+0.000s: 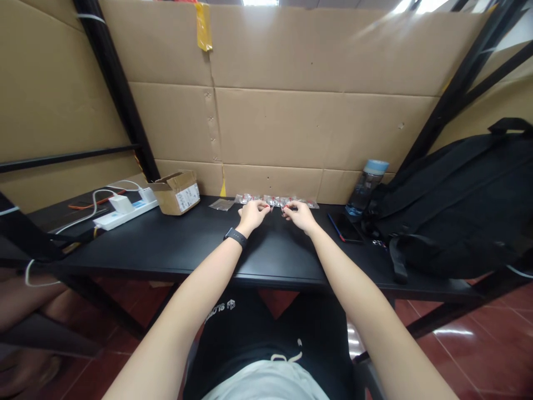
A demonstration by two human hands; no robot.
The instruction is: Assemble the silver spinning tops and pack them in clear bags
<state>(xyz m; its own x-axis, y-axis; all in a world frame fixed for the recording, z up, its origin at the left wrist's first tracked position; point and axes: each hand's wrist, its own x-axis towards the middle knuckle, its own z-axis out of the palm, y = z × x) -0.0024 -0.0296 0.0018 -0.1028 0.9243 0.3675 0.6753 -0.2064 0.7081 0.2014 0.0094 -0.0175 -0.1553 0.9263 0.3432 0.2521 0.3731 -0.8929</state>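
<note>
My left hand point(253, 215), with a dark watch on its wrist, is closed in a pinch over the black table point(191, 244). A tiny item shows at its fingertips, too small to name. Facing it a short way to the right, my right hand point(300, 215) pinches a thin dark piece whose kind I cannot make out. The two hands are apart. Just behind them lies a row of small clear plastic bags point(275, 200) with red and silvery bits inside. A flat clear bag point(222, 205) rests left of my left hand.
At the left stand an open cardboard box point(179, 194) and a white power strip point(127, 215) with chargers and cables. To the right are a phone point(350, 228), a water bottle point(366, 189) and a large black backpack point(458, 205). Cardboard panels point(270, 128) wall the back.
</note>
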